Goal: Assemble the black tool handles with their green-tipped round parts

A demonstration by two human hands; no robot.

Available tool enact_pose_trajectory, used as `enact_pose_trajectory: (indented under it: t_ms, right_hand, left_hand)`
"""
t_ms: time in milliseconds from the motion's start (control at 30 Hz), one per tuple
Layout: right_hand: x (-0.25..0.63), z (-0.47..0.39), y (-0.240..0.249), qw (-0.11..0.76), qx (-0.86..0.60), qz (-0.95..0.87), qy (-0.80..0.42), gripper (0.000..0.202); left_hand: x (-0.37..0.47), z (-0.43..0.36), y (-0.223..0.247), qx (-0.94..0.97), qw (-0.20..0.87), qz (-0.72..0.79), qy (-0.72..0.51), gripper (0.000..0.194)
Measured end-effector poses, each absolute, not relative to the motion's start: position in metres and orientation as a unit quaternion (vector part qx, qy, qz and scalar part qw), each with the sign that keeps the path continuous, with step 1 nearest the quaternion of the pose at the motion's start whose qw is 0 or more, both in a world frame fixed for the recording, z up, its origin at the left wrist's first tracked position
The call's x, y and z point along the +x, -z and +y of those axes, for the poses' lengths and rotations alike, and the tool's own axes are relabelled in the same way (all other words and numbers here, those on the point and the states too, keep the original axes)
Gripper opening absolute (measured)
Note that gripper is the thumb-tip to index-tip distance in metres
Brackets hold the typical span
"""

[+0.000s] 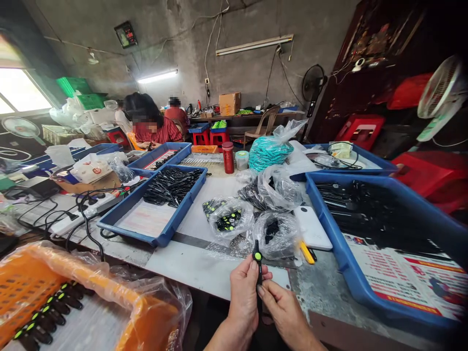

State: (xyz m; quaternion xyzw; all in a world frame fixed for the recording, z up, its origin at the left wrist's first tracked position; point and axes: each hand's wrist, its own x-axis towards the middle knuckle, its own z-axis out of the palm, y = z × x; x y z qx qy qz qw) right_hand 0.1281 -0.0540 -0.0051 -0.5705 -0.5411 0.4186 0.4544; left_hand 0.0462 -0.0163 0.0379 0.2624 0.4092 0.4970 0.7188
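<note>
A slim black piece with a round green button (258,256) stands roughly upright at the table's front edge. My left hand (243,287) pinches it from the left, just below the button. The fingers of my right hand (280,302) close on its lower part from the right. Just beyond my hands lie open plastic bags: one with black and green round parts (228,220), one with small black parts (271,230), and one with dark parts (253,193) farther back.
Blue trays of black pieces stand left (161,240) and right (345,265). An orange crate (124,292) is at lower left. A yellow-handled tool (306,252) lies near a white phone-like object (313,227). A person in red (164,129) sits across the table.
</note>
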Motion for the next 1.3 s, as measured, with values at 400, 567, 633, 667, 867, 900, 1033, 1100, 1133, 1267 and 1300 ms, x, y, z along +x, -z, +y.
enact_pose_trajectory:
  t_ms: [400, 567, 633, 667, 867, 900, 1033, 1100, 1133, 1267, 1300]
  right_hand:
    - [0.135, -0.054, -0.002, 0.471, -0.559, -0.489, -0.475, 0.036]
    - [0.138, -0.056, -0.011, 0.466, -0.560, -0.492, -0.477, 0.035]
    - [0.139, -0.056, -0.014, 0.464, -0.560, -0.493, -0.479, 0.034]
    - [0.140, -0.056, -0.014, 0.464, -0.558, -0.492, -0.481, 0.034]
    - [0.145, -0.057, -0.011, 0.466, -0.540, -0.495, -0.496, 0.034]
    - [0.147, -0.057, -0.009, 0.467, -0.539, -0.495, -0.496, 0.034]
    - [0.153, -0.057, -0.008, 0.465, -0.536, -0.497, -0.499, 0.035]
    - [0.157, -0.057, -0.012, 0.463, -0.534, -0.498, -0.502, 0.034]
    - [0.159, -0.057, -0.015, 0.461, -0.532, -0.500, -0.505, 0.034]
    - [0.166, -0.054, -0.029, 0.450, -0.507, -0.504, -0.535, 0.035]
    - [0.166, -0.053, -0.031, 0.449, -0.498, -0.503, -0.545, 0.036]
  left_hand:
    - [0.027, -0.009, -0.021, 0.565, 0.612, 0.442, -0.333, 0.034]
    - [0.025, -0.011, -0.027, 0.596, 0.602, 0.431, -0.311, 0.032]
    - [0.024, -0.012, -0.029, 0.605, 0.596, 0.429, -0.307, 0.032]
    - [0.024, -0.012, -0.030, 0.609, 0.592, 0.429, -0.307, 0.032]
    - [0.022, -0.012, -0.031, 0.625, 0.577, 0.420, -0.315, 0.032]
    - [0.022, -0.012, -0.031, 0.623, 0.580, 0.420, -0.314, 0.032]
    - [0.020, -0.014, -0.036, 0.623, 0.584, 0.423, -0.303, 0.034]
    - [0.018, -0.014, -0.040, 0.630, 0.581, 0.420, -0.297, 0.035]
    - [0.016, -0.014, -0.043, 0.637, 0.578, 0.414, -0.297, 0.036]
    - [0.013, -0.008, -0.054, 0.633, 0.591, 0.388, -0.316, 0.040]
    - [0.012, -0.007, -0.055, 0.617, 0.609, 0.382, -0.320, 0.041]
